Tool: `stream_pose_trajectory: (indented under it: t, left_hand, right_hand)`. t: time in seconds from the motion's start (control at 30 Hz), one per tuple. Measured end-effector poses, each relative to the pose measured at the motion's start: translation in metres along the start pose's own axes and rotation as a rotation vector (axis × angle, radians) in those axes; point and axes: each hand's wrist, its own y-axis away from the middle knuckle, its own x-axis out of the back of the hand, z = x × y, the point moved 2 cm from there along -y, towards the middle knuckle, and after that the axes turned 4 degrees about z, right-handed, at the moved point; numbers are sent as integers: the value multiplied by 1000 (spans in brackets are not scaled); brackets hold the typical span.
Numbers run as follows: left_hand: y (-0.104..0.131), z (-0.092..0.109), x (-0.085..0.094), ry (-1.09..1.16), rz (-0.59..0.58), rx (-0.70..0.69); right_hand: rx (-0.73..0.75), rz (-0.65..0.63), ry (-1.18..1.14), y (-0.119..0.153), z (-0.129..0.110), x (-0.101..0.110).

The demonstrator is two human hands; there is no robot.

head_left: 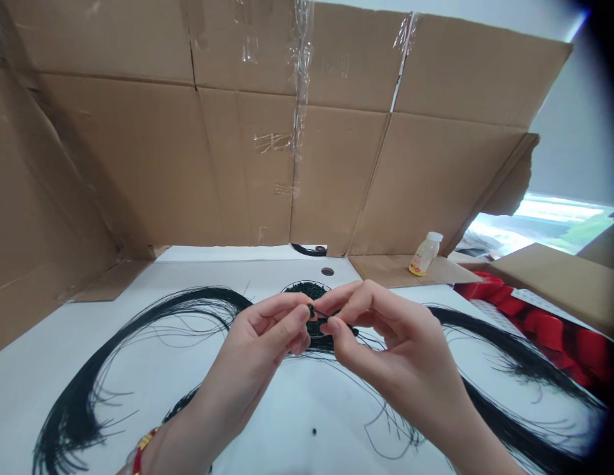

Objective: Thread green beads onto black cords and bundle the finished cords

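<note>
My left hand (265, 336) pinches a small dark bead (311, 311) between thumb and forefinger. Close beside it, my right hand (391, 343) has thumb and forefinger closed on a thin black cord (321, 313), which runs to the bead. Whether the cord passes through the bead is too small to tell. Right behind the fingers, partly hidden, stands a round container of dark beads (307, 289). One loose bead (314, 431) lies on the white table nearer to me.
A bundle of black cords (102, 353) curves over the table on the left; another bundle (510, 349) lies right. Cardboard (238, 165) walls the back and left. A small bottle (426, 254) stands on a cardboard flap. Red items (545, 330) fill a box at right.
</note>
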Motion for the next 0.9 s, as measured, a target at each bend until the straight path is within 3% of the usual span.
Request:
stream_pose_trajectory:
  t: [0.13, 0.47, 0.67, 0.77, 0.9]
  left_hand:
    - [1, 1, 3, -122, 58, -74]
    - [2, 0, 4, -157, 71, -146]
    - [4, 7, -2, -251, 49, -277]
    - [3, 7, -1, -227, 41, -237]
    - [1, 5, 2, -138, 44, -146]
  right_hand:
    - [-9, -16, 5, 0, -1, 0]
    - [-36, -48, 12, 1, 1, 1]
    - [-111, -118, 51, -1, 1, 5]
    - [-150, -151, -27, -4, 3, 5]
    - [-288, -94, -283, -6, 8, 2]
